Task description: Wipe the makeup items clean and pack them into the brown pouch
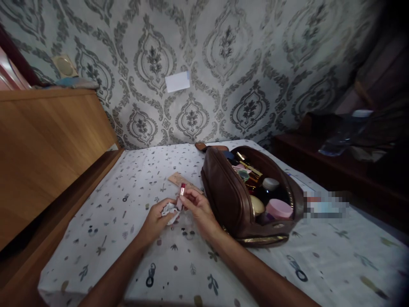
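My right hand (196,207) pinches a small red lipstick (182,189), held upright over the bed. My left hand (159,215) is closed on a crumpled white tissue (170,211) that touches the lipstick's lower end. Both hands hover just left of an open brown leather cosmetic bag (228,196) lying on the patterned white sheet (128,238). Inside the bag are several cosmetics, among them a pink-lidded jar (279,209), a dark bottle with a white cap (270,186) and a cream round compact (257,205).
A flat tan object (180,181) lies on the sheet behind the hands. A wooden headboard (41,140) runs along the left. Patterned wallpaper covers the back wall. A dark side table (335,162) with clutter stands at the right.
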The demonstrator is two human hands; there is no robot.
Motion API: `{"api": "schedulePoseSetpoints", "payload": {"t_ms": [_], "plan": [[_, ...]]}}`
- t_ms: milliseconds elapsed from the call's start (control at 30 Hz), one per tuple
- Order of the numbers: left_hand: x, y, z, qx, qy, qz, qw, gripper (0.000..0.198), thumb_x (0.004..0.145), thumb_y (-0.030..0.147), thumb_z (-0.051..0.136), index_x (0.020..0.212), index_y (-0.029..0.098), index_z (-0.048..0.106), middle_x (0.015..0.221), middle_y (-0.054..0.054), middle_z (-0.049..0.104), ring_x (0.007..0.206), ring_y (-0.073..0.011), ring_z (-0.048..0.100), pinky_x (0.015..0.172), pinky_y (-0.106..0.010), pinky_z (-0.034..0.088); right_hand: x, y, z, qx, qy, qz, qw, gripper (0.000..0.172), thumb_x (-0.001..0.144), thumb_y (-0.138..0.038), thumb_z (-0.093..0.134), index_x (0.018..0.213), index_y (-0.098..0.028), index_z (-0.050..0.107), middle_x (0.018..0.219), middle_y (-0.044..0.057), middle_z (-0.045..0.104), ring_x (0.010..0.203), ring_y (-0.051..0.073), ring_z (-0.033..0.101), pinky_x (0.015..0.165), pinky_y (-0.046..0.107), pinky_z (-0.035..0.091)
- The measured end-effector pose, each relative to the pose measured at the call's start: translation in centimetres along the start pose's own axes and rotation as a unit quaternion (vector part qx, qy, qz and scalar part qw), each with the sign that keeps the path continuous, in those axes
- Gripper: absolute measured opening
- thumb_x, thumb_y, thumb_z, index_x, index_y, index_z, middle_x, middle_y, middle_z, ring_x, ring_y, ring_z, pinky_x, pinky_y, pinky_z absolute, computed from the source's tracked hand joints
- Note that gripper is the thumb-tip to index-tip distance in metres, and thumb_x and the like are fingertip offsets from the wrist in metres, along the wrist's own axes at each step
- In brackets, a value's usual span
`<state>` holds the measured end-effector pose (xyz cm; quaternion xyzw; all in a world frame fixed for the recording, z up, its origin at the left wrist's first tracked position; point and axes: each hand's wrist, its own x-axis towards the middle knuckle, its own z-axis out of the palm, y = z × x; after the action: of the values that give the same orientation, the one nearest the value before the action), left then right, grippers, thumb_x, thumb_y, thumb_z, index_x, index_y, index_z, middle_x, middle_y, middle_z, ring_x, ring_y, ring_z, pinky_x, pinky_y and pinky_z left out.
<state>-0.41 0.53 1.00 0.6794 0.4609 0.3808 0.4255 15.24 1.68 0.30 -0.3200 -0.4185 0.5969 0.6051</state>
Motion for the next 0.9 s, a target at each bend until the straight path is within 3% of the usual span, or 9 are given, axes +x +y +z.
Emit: {"api": "schedulePoseSetpoints", "payload": {"t_ms": [167,267,367,533,700,800,900], "plan": [[-0.1,-0.1,0.1,0.018,0.046,-0.009,0.999,0.036,0.086,0.046,0.057,0.106,0.017,0.064,0.093,-0.005,0.068,0.079,-0.0173,0.061,0.067,-0.024,0.051,0.4,0.4,-0.4,-0.084,0.011,-0.041,0.996,0.024,0.074,-0.041,0.072,0.079,-0.019,0.061,0.071,-0.003,0.057,0.065,0.013,0.050,0.063,0.025,0.040],[-0.4,0.4,0.1,-0.004,0.114,-0.013,0.993,0.044,0.086,0.052,0.056,0.111,0.016,0.063,0.101,-0.007,0.068,0.090,-0.0201,0.063,0.074,-0.026,0.052,0.0,0.9,-0.3,-0.155,-0.011,-0.026,0.987,0.018,0.074,-0.034,0.068,0.081,-0.019,0.062,0.066,-0.003,0.056,0.060,0.013,0.049,0.059,0.024,0.039],[-0.5,0.9,-0.3,-0.001,0.168,-0.026,0.985,0.055,0.081,0.058,0.060,0.118,0.017,0.062,0.110,-0.009,0.067,0.098,-0.0232,0.064,0.078,-0.027,0.053,-0.9,1.1,0.0,-0.293,-0.050,-0.027,0.954,0.013,0.075,-0.024,0.065,0.086,-0.018,0.068,0.065,-0.004,0.056,0.061,0.011,0.048,0.057,0.022,0.036],[-0.1,0.4,-1.2,0.018,0.196,-0.068,0.978,0.065,0.068,0.073,0.063,0.100,0.016,0.067,0.098,-0.008,0.070,0.093,-0.0251,0.065,0.072,-0.027,0.054,-2.4,-0.1,0.8,-0.437,-0.078,-0.035,0.895,0.016,0.071,-0.014,0.069,0.087,-0.018,0.072,0.072,-0.003,0.062,0.065,0.010,0.049,0.060,0.020,0.036],[0.4,-0.9,-1.5,-0.036,0.219,-0.093,0.971,0.069,0.060,0.072,0.071,0.100,0.016,0.068,0.100,-0.008,0.072,0.093,-0.0269,0.067,0.066,-0.026,0.057,-4.7,-5.0,1.0,-0.391,-0.115,-0.031,0.912,0.023,0.069,-0.013,0.072,0.092,-0.018,0.074,0.072,-0.004,0.061,0.058,0.007,0.046,0.055,0.017,0.036],[0.4,-1.4,-1.3,-0.074,0.196,-0.113,0.971,0.073,0.057,0.071,0.075,0.105,0.017,0.068,0.101,-0.009,0.072,0.096,-0.0298,0.068,0.065,-0.028,0.059,-6.0,-10.0,0.4,-0.349,-0.116,-0.100,0.925,0.019,0.073,-0.022,0.072,0.092,-0.017,0.074,0.077,-0.002,0.062,0.063,0.008,0.050,0.056,0.017,0.038],[0.3,-2.0,-1.2,-0.064,0.174,-0.133,0.974,0.072,0.060,0.068,0.074,0.110,0.017,0.067,0.104,-0.008,0.073,0.098,-0.0304,0.068,0.069,-0.030,0.061,-6.3,-15.4,-1.4,-0.382,-0.075,-0.176,0.904,0.023,0.081,-0.030,0.066,0.098,-0.016,0.072,0.078,-0.001,0.062,0.062,0.009,0.049,0.054,0.019,0.037]]}}
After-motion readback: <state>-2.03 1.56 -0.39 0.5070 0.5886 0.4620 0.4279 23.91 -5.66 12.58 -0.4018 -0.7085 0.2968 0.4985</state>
